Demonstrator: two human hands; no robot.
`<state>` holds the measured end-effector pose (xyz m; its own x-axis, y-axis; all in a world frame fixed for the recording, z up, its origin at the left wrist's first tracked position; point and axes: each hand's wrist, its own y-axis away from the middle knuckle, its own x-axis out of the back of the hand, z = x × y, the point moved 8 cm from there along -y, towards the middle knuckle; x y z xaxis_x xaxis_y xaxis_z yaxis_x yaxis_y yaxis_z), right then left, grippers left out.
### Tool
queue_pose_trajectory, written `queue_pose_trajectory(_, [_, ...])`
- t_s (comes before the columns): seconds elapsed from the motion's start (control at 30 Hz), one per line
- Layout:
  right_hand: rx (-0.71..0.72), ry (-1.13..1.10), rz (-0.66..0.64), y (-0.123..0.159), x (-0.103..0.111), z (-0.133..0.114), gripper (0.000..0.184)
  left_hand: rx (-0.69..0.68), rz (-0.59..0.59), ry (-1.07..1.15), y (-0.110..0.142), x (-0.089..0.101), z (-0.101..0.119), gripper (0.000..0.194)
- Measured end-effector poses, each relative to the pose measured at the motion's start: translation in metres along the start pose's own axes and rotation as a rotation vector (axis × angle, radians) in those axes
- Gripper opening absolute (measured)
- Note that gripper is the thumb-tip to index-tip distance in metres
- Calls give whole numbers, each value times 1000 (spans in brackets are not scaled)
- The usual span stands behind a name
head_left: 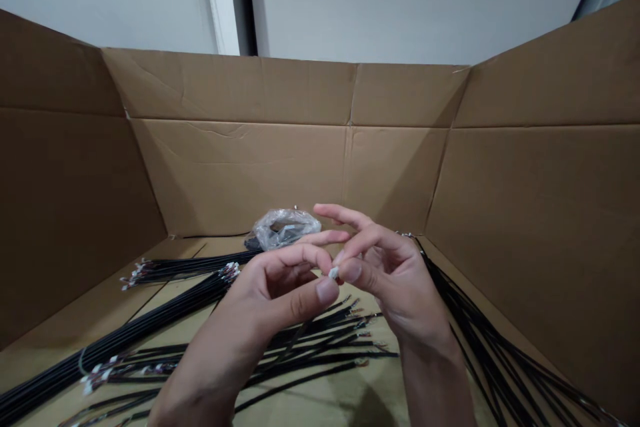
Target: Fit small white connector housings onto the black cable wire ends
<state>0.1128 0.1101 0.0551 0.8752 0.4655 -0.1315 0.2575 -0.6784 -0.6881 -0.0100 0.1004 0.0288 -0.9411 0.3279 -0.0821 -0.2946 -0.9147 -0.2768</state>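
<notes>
A small white plastic connector (333,273) is pinched between the fingertips of both hands, above the middle of the cardboard floor. My left hand (280,293) is closed on its left side with thumb and index finger. On the other side, my right hand (385,267) grips it with thumb and index finger, its other fingers raised. Most of the connector is covered by the fingertips, and whether a wire runs into it cannot be made out. Below the hands lie several loose black cables (310,347) with bare coloured wire ends pointing right.
Cardboard walls (240,173) stand at the back and both sides. At left lie a tied black cable bundle (165,320) and another bundle (195,267), both with white connectors. Long black cables (480,333) run along the right. A clear plastic bag (283,227) sits at the back.
</notes>
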Motion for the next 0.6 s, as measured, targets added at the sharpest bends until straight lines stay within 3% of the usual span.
queue_pose_trajectory(0.2, [31,-3,-12,2,-3,-3,11,14,-21,90,0,-4,0,33])
queue_pose_trajectory(0.6, [5,-17,112,5,-7,2,9,-151,226,43,7,2,9,22])
